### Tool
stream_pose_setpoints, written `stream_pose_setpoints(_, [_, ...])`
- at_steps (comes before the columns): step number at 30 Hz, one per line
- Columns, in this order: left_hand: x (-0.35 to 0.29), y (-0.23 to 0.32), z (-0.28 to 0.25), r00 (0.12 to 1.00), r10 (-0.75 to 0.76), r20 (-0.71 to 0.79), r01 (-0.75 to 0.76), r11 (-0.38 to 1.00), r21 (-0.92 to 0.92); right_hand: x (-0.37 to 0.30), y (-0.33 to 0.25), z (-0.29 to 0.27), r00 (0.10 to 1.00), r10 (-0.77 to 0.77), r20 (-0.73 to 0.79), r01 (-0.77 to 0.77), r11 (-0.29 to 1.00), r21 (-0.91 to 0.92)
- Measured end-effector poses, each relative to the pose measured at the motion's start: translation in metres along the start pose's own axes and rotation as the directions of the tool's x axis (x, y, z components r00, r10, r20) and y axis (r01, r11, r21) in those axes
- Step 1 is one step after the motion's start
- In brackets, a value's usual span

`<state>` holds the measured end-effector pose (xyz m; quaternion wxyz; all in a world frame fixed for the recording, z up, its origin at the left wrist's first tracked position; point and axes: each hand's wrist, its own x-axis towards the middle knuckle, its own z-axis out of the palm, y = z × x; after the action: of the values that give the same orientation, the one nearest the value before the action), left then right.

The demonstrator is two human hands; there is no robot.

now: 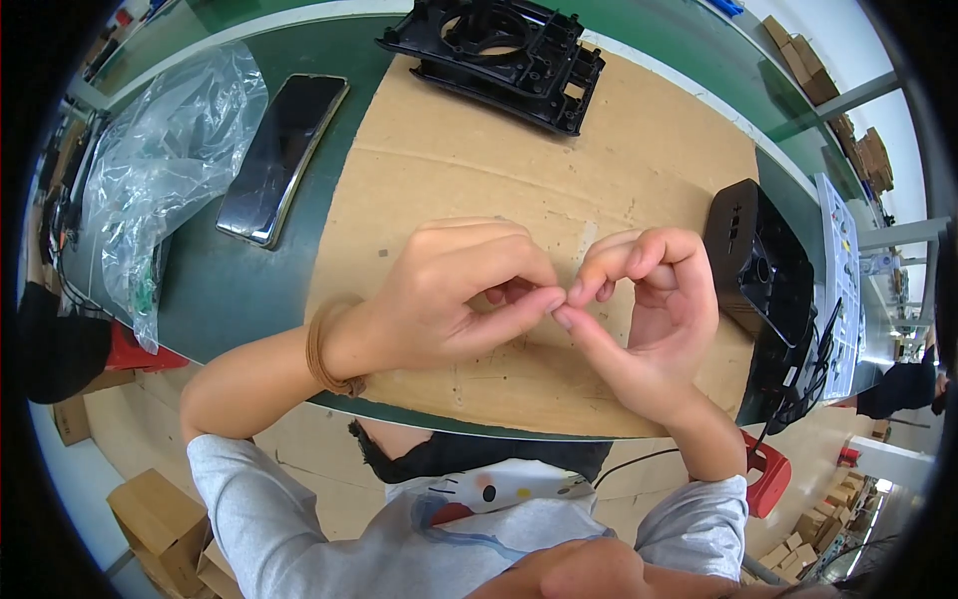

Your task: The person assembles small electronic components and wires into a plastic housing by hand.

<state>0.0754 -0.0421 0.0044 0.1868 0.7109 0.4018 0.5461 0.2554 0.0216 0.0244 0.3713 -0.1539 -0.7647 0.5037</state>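
Over the middle of a cardboard sheet [429,160], my two hands meet at the fingertips. My left hand [469,285] is closed in a pinch of thumb and forefinger, with a brown band around its wrist. Facing it, my right hand [654,309] also pinches, its thumb and forefinger tips touching those of the left. Whatever lies between the fingertips is too small to make out. Beyond the hands, black plastic housing parts [499,65] with a round opening rest on the far end of the cardboard. A black box-shaped shell [743,250] stands at its right edge.
A smartphone [284,160] lies on the green table left of the cardboard, beside a clear plastic bag [165,160]. Black cables [813,364] trail at the right, near a pale tray of small parts [843,290]. A red stool [766,474] and cardboard boxes [160,524] are below.
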Motion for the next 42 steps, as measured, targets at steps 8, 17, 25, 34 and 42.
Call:
stream_pose_setpoints(8, [-0.001, -0.003, 0.002, 1.0, 0.002, -0.015, -0.002, 0.999, 0.04, -0.002, 0.007, 0.001, 0.996, -0.091, -0.022, 0.089, 0.991, -0.095])
stream_pose_setpoints(17, [-0.001, -0.002, 0.001, 1.0, -0.026, 0.003, 0.026, 1.0, 0.002, 0.001, 0.007, 0.001, 0.988, -0.151, 0.018, 0.152, 0.985, -0.083])
stream_pose_setpoints(25, [-0.001, -0.002, -0.001, 0.999, -0.014, 0.035, 0.015, 0.999, -0.044, 0.001, 0.005, 0.001, 0.98, -0.183, 0.077, 0.187, 0.981, -0.048])
stream_pose_setpoints(34, [-0.003, 0.003, -0.002, 0.964, 0.257, -0.065, -0.25, 0.963, 0.103, 0.007, -0.005, -0.01, 0.952, -0.289, 0.101, 0.296, 0.952, -0.072])
stream_pose_setpoints(42, [-0.002, 0.002, -0.004, 0.952, 0.303, -0.036, -0.3, 0.951, 0.072, 0.007, -0.004, -0.009, 0.935, -0.33, 0.128, 0.343, 0.935, -0.09])
